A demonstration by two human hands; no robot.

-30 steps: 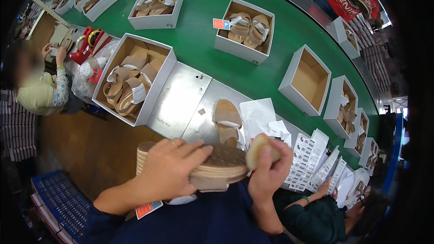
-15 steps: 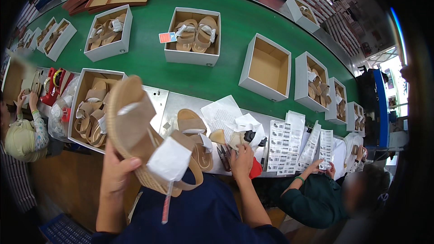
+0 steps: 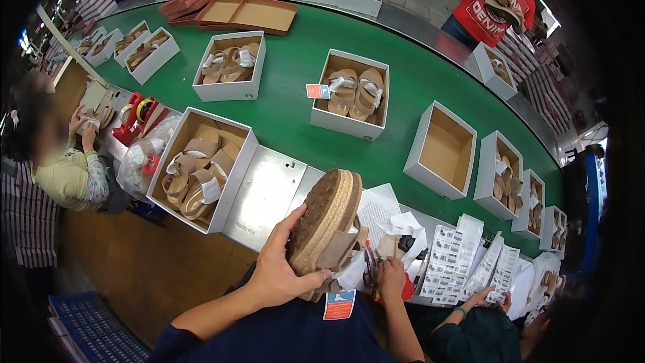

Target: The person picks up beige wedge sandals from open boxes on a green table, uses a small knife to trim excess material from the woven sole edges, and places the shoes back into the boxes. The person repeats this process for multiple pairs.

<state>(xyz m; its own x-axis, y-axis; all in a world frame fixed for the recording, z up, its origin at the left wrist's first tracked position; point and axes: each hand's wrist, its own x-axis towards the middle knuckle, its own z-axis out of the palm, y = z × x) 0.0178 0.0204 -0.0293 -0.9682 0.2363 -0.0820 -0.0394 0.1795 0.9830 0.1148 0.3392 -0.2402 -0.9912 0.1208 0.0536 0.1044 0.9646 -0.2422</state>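
Note:
My left hand [image 3: 285, 265] is closed around a tan sandal [image 3: 324, 225] with a woven-rope edge, its brown ridged sole turned toward the left. White wrapping shows at its straps, and an orange-and-blue tag [image 3: 339, 304] hangs beneath it. Just right of the sandal, my right hand [image 3: 392, 280] is low over the metal table edge with its fingers curled. Dark snips [image 3: 371, 263] are beside those fingers; whether anything is pinched in them is hidden. Crumpled white paper [image 3: 403, 228] lies beyond the hand, and a red object [image 3: 408, 288] shows beside it.
A white box [image 3: 250, 154] of sandals stands at left on the table edge. On the green surface [image 3: 289, 154] are several more sandal boxes and an empty box [image 3: 440, 151]. Label sheets [image 3: 443, 262] lie at right. Co-workers are on both sides and across.
My left hand has turned the sandal so its sole shows, and its tag now faces me. My right hand has drawn back from the white paper toward the table edge. The view has shifted left.

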